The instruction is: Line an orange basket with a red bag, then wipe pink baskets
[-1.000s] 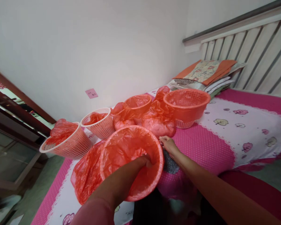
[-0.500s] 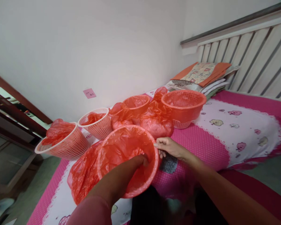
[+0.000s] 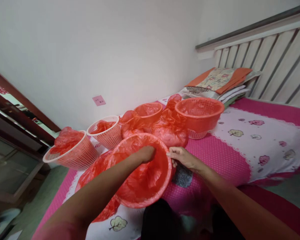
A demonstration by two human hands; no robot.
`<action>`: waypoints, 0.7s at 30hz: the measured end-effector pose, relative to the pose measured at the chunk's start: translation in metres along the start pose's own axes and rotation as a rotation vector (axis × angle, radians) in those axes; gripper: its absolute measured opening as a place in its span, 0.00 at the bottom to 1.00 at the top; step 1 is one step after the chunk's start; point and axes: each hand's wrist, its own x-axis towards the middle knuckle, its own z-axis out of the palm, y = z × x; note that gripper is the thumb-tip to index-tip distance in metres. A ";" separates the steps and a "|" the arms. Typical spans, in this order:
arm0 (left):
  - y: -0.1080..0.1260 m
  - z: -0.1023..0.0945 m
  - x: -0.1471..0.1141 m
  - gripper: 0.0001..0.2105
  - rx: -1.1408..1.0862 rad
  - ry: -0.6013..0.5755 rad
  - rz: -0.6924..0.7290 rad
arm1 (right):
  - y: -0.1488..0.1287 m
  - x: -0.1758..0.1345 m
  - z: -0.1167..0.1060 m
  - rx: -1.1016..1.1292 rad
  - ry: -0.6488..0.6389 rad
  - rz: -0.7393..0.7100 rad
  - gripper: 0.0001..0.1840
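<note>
A round basket (image 3: 140, 204) lined with a red plastic bag (image 3: 150, 175) tilts toward me at the near side of the bed. My right hand (image 3: 182, 157) is closed on its right rim, thumb over the edge and fingers outside. Inside the basket, my left hand (image 3: 147, 154) is near the far right wall against the bag. Its fingers point down and away and are hidden. More red plastic (image 3: 93, 171) spreads on the sheet left of the basket. Right behind it sits a full, knotted red bag (image 3: 171, 133).
White baskets with red bags (image 3: 77, 156) (image 3: 111, 135) stand at the left. Farther back are another red bag (image 3: 131, 123), a red-lined basket (image 3: 148, 110) and a larger one (image 3: 200, 111). Folded bedding (image 3: 220, 80) lies by the slatted headboard (image 3: 255, 56).
My left hand has moved up and away inside the basket, and more of the bag's bottom shows. My right hand keeps its grip on the rim. The view has shifted slightly.
</note>
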 end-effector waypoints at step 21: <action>-0.094 -0.067 -0.048 0.25 -0.010 0.180 -0.385 | -0.002 0.002 -0.003 -0.059 0.011 -0.006 0.22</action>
